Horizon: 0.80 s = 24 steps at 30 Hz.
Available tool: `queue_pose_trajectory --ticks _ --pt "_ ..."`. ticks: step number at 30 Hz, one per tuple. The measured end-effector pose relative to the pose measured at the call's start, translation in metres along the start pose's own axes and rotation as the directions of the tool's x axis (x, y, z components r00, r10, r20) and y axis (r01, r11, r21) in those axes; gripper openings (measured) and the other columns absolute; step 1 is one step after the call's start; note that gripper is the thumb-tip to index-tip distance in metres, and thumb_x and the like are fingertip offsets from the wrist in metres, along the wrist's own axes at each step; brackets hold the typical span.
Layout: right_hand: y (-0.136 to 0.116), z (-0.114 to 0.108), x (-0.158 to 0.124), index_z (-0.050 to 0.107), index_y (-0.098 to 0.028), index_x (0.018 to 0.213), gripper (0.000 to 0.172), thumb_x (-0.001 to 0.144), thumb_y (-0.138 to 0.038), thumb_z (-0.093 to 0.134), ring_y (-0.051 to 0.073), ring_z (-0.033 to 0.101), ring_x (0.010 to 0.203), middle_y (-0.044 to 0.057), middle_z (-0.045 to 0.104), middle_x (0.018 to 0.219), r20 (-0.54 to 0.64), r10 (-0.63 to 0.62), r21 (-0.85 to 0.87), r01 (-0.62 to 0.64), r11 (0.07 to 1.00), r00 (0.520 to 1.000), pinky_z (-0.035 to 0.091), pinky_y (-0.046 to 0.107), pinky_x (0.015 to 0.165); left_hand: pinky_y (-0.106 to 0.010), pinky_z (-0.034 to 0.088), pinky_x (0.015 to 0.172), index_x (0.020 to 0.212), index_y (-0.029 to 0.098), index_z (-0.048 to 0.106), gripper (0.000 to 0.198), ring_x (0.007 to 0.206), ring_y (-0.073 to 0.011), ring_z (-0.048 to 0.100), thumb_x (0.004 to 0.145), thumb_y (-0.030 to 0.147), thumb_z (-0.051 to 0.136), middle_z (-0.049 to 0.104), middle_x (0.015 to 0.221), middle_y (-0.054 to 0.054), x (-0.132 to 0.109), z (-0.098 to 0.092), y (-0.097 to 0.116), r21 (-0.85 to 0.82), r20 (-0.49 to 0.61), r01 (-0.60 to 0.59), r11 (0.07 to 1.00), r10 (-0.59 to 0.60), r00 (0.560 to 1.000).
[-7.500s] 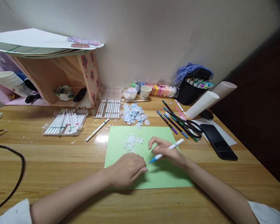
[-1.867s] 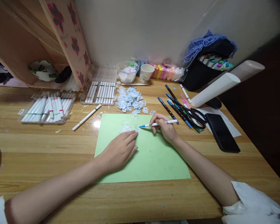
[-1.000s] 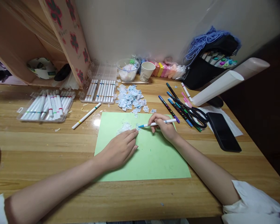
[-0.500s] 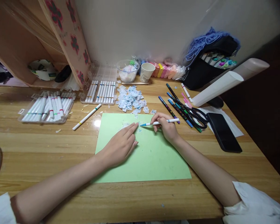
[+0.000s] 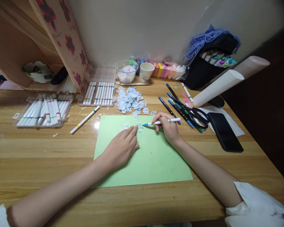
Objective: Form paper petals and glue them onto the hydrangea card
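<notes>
A sheet of green paper [image 5: 156, 164] lies on the wooden table under both hands. My left hand [image 5: 120, 146] rests flat on it with fingers stretched out, the fingertips beside a few small paper scraps [image 5: 140, 125]. Between the fingers of my right hand [image 5: 168, 127] is a white marker [image 5: 165, 121] with a blue tip, which points left, close to the scraps; whether it touches them I cannot tell. Just beyond the sheet's far edge is a heap of torn white-and-blue paper pieces [image 5: 130, 101].
Cases of white markers [image 5: 44, 110] and a loose marker [image 5: 85, 119] are at left. A plastic bowl [image 5: 126, 74] and paper cup [image 5: 146, 72] stand at the back. On the right are dark pens [image 5: 169, 105], black scissors [image 5: 198, 115], a phone [image 5: 224, 132] and a white tube [image 5: 219, 87].
The whole view has shifted slightly. My left fingertips have drawn back a little from the marker's tip, showing more of the scrap. The right hand still holds the marker.
</notes>
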State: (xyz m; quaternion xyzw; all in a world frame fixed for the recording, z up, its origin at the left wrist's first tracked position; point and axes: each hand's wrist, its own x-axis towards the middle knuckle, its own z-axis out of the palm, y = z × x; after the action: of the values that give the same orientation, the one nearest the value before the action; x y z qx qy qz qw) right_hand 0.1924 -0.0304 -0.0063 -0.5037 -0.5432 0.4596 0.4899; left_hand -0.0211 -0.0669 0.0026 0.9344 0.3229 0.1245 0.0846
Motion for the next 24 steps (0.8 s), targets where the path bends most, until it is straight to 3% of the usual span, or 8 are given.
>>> queue_pose_trajectory --ticks 11,15,17,19,22,24 --pt "0.002 -0.001 -0.001 0.059 -0.017 0.058 0.026 0.076 -0.015 0.04 0.008 0.041 0.036 -0.004 0.048 0.038 -0.047 -0.017 -0.027 0.016 1.0 0.999 0.031 0.02 0.039 -0.047 0.042 0.101 0.087 0.01 0.056 0.026 0.127 -0.0318 0.042 0.094 0.027 0.038 0.044 0.137 -0.022 -0.002 0.003 -0.002 0.027 0.001 -0.001 1.0 0.001 1.0" --pt "0.0 0.001 -0.005 0.06 -0.019 0.076 0.022 0.086 -0.025 0.042 0.011 0.051 0.045 -0.003 0.057 0.049 -0.098 -0.119 -0.042 0.115 0.992 0.988 0.038 0.022 0.045 -0.046 0.042 0.102 0.086 0.012 0.053 0.023 0.126 -0.0293 0.043 0.094 0.025 0.036 0.043 0.138 -0.02 -0.004 0.004 -0.001 -0.013 -0.035 0.017 1.0 -0.018 0.999" --pt "-0.002 0.002 -0.009 0.06 -0.021 0.091 0.021 0.09 -0.033 0.043 0.013 0.058 0.057 0.0 0.066 0.066 -0.007 -0.197 -0.058 0.196 0.979 0.98 0.044 0.025 0.053 -0.045 0.043 0.1 0.084 0.013 0.051 0.022 0.124 -0.0279 0.045 0.094 0.024 0.035 0.041 0.139 -0.02 -0.007 0.003 -0.003 -0.043 -0.092 0.052 0.998 -0.055 0.994" --pt "-0.005 0.004 -0.012 0.062 -0.021 0.093 0.025 0.092 -0.036 0.042 0.015 0.062 0.069 0.003 0.07 0.077 0.179 -0.277 -0.144 0.304 0.942 0.944 0.048 0.028 0.064 -0.045 0.045 0.095 0.083 0.015 0.049 0.022 0.118 -0.027 0.049 0.094 0.024 0.033 0.043 0.136 -0.02 -0.009 0.0 -0.007 -0.085 -0.179 0.125 0.989 -0.139 0.974" --pt "-0.007 0.005 -0.015 0.065 -0.021 0.083 0.031 0.094 -0.034 0.04 0.016 0.063 0.072 0.004 0.07 0.075 0.452 -0.338 -0.273 0.488 0.829 0.826 0.047 0.029 0.071 -0.043 0.046 0.087 0.081 0.017 0.047 0.025 0.107 -0.0241 0.052 0.095 0.025 0.028 0.053 0.12 -0.015 -0.01 -0.007 -0.016 -0.201 -0.318 0.286 0.937 -0.339 0.886" --pt "-0.007 0.007 -0.014 0.066 -0.021 0.083 0.028 0.094 -0.03 0.041 0.016 0.063 0.074 0.004 0.07 0.077 0.469 -0.332 -0.369 0.524 0.768 0.818 0.047 0.029 0.071 -0.04 0.045 0.084 0.081 0.019 0.046 0.027 0.101 -0.0218 0.053 0.096 0.026 0.025 0.056 0.108 -0.011 -0.01 -0.011 -0.023 -0.29 -0.375 0.358 0.888 -0.449 0.811"
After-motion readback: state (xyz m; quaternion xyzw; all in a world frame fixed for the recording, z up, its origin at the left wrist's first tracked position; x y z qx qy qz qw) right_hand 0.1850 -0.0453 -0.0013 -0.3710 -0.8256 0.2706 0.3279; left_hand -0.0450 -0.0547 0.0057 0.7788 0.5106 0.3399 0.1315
